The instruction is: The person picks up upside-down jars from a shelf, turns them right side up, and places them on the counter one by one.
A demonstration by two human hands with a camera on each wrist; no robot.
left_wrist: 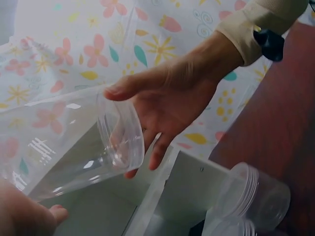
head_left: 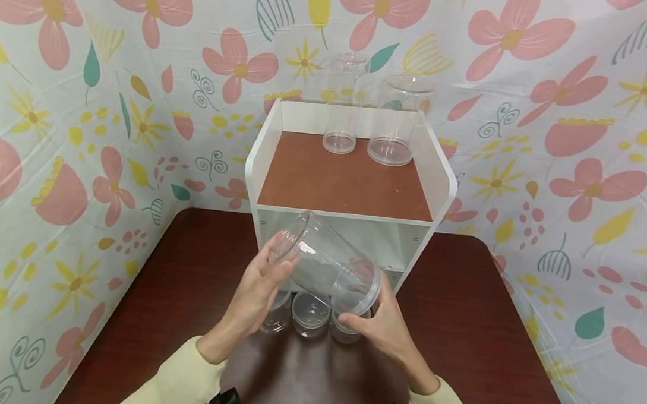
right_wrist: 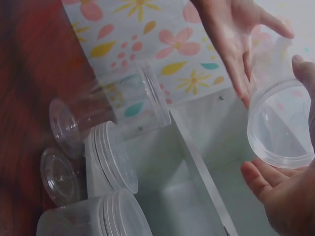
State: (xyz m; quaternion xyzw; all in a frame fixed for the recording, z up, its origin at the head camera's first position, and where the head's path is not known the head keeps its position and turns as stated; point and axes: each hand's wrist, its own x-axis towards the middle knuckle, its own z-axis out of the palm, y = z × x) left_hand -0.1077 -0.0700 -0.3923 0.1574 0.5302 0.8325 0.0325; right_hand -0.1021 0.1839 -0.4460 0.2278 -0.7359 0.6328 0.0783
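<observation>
A large clear plastic jar (head_left: 324, 258) is held tilted in front of the shelf, its ridged rim end lower and to the right. My left hand (head_left: 257, 286) supports the smooth upper-left end, with the thumb (left_wrist: 120, 90) on the near edge and fingers behind. Around the ridged end, my right hand (head_left: 385, 329) grips with its thumb on the near side. In the right wrist view, that rim (right_wrist: 283, 160) sits between the right thumb and fingers. Below the held jar, three clear jars stand side by side on the table, the middle jar (head_left: 310, 314) upright.
The white shelf unit (head_left: 446, 188) has a brown top board (head_left: 329, 184). On that board, toward the back right, stand a narrow tall clear jar (head_left: 340, 122) and a wider clear jar (head_left: 393, 124). Flowered cloth (head_left: 219, 133) hangs behind the dark red-brown table (head_left: 463, 326).
</observation>
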